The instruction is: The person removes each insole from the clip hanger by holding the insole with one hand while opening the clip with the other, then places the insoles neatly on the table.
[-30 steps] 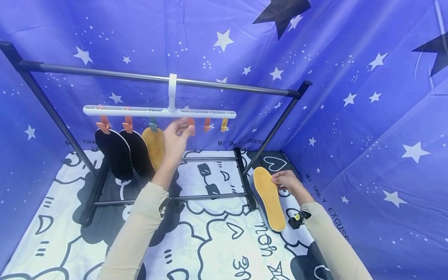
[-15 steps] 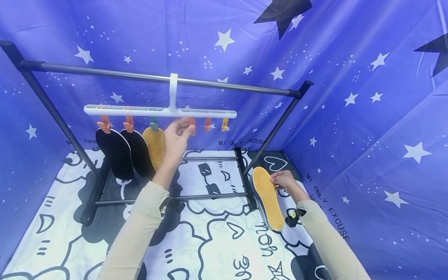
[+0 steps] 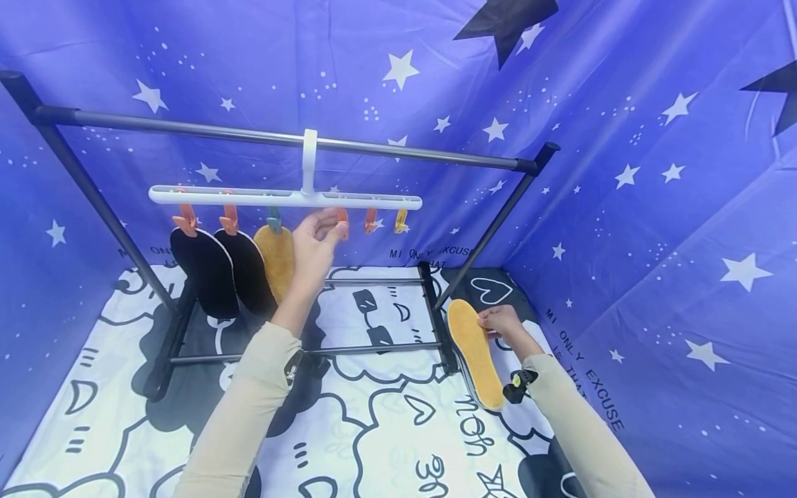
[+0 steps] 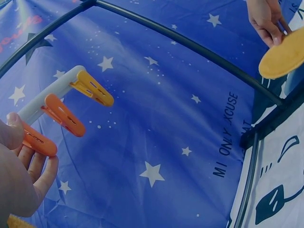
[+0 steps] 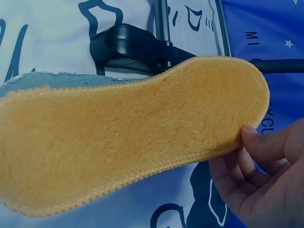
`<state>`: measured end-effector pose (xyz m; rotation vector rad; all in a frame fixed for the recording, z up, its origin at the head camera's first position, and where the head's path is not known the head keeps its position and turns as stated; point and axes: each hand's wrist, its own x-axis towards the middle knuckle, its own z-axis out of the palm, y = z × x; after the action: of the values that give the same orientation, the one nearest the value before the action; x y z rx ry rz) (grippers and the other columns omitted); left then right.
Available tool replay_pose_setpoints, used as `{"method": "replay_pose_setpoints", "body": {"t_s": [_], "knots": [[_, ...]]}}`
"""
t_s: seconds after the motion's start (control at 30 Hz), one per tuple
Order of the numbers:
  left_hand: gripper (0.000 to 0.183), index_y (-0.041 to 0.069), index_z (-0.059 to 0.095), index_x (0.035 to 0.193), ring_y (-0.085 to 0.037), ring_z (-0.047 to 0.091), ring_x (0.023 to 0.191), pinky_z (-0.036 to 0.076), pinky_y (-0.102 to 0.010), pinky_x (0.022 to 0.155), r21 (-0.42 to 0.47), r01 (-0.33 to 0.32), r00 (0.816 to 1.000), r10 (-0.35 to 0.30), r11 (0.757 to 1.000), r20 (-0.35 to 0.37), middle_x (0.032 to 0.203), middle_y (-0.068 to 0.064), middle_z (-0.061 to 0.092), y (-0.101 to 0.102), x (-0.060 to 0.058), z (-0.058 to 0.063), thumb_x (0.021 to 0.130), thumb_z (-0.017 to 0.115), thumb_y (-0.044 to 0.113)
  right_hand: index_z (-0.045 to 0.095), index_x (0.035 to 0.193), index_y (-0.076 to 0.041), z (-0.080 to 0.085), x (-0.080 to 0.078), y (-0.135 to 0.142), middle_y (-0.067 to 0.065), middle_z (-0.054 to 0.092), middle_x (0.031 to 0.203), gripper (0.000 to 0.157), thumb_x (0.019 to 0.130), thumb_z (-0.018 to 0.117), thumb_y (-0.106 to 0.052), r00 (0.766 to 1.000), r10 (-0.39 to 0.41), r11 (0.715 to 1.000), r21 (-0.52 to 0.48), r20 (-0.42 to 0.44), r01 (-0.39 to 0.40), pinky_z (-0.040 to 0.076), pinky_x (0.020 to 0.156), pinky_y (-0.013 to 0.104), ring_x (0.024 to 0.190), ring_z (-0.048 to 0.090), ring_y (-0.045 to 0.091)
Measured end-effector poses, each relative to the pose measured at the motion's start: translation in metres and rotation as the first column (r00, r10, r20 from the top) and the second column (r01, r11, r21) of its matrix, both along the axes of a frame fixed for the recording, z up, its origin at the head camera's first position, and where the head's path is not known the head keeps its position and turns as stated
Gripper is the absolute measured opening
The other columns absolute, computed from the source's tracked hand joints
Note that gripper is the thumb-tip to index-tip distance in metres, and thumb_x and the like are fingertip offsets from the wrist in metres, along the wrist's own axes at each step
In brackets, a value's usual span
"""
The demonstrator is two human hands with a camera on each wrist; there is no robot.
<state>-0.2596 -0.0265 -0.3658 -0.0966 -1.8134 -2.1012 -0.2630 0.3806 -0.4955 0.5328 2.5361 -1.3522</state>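
In the head view my left hand [image 3: 314,245] pinches an orange clothespin [image 3: 342,225] on a white clip hanger [image 3: 361,200]. The left wrist view has thumb and fingers around that same orange clothespin [image 4: 40,142]. My right hand [image 3: 503,324] grips a yellow fuzzy insole [image 3: 474,353] by the edge near one end. Up close, the thumb lies on top of the insole [image 5: 142,128], whose border is stitched. A grey-blue piece [image 5: 66,80] shows behind it, mostly hidden. Two black insoles [image 3: 204,273] and another yellow insole [image 3: 274,259] hang from clips on the hanger's left half.
The hanger hooks over the top bar [image 3: 411,153] of a dark metal rack. To the right of my left hand hang another orange clothespin [image 3: 371,220] and a yellow one [image 3: 401,221]. A black-and-white patterned cloth [image 3: 373,422] lies below, and a blue starry curtain [image 3: 623,242] surrounds the rack.
My right hand and its yellow insole have shifted slightly to the left. My left hand keeps its pinch on the orange clothespin.
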Motion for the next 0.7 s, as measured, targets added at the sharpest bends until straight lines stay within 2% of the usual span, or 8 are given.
{"method": "replay_pose_setpoints", "body": {"t_s": [0.13,0.33,0.43,0.7], "knots": [[0.032,-0.008,0.063,0.126,-0.006,0.065,0.094,0.056,-0.019,0.091,-0.002,-0.002,1.0,0.002,1.0,-0.013,0.12,-0.028,0.066,0.0,-0.001,-0.002,0.096,0.067,0.0,0.066,0.103,0.016,-0.005,-0.001,0.002,0.0,0.065,0.07,0.016,0.092,0.064,0.005,1.0,-0.004,1.0,0.0,0.001,0.004,0.061,0.064,0.033,0.067,0.064,0.014],[0.032,-0.008,0.063,0.126,-0.005,0.065,0.093,0.055,-0.017,0.09,0.003,-0.004,1.0,0.004,1.0,-0.021,0.119,-0.028,0.067,-0.001,-0.001,-0.003,0.096,0.067,0.0,0.066,0.103,0.017,-0.007,0.0,0.0,0.0,0.067,0.071,0.016,0.093,0.064,0.004,1.0,-0.001,1.0,0.014,-0.008,0.001,0.062,0.067,0.036,0.066,0.064,0.011],[0.032,-0.009,0.063,0.125,-0.001,0.064,0.089,0.055,-0.015,0.088,0.007,-0.005,1.0,0.005,1.0,-0.024,0.119,-0.029,0.066,-0.001,-0.001,-0.003,0.095,0.068,0.0,0.066,0.104,0.018,-0.008,0.0,-0.001,0.001,0.067,0.071,0.017,0.092,0.064,0.005,1.0,-0.005,1.0,0.01,-0.009,0.005,0.062,0.066,0.036,0.064,0.064,0.011],[0.032,-0.009,0.062,0.126,-0.002,0.064,0.09,0.055,-0.016,0.088,0.008,-0.004,1.0,0.004,1.0,-0.021,0.119,-0.029,0.066,-0.001,0.0,-0.002,0.095,0.068,0.0,0.067,0.105,0.017,-0.016,-0.004,-0.001,-0.003,0.064,0.067,0.018,0.092,0.065,0.004,1.0,-0.027,1.0,0.0,0.001,0.027,0.057,0.057,0.028,0.061,0.062,0.01]]}}
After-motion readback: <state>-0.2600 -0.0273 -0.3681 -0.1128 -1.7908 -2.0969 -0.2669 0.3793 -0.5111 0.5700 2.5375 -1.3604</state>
